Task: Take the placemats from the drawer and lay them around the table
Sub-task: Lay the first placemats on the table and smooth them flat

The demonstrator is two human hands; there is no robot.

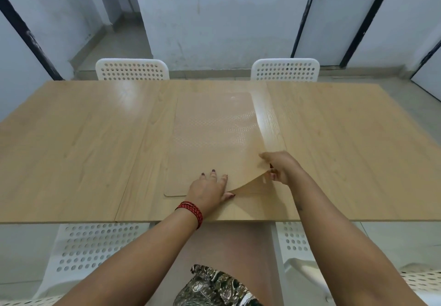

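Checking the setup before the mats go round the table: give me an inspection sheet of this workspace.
Surface: light wooden table, glossy.
Job's things: placemats stacked mid-table; top mat has its near right corner peeled up.
Clutter: nothing seen.
Grippers: left hand presses flat on the stack; right hand pinches the lifted corner.
Cables: nothing seen.
Surroundings: white perforated chairs on the far and near sides; stained wall and doors behind.

the desk (pixel 71 150) is pale wood-grain laminate, glossy with glare. the placemats (pixel 210 133) look like thin, bendy tan plastic, dimpled and faintly shiny. the chairs (pixel 132 69) are white perforated plastic.
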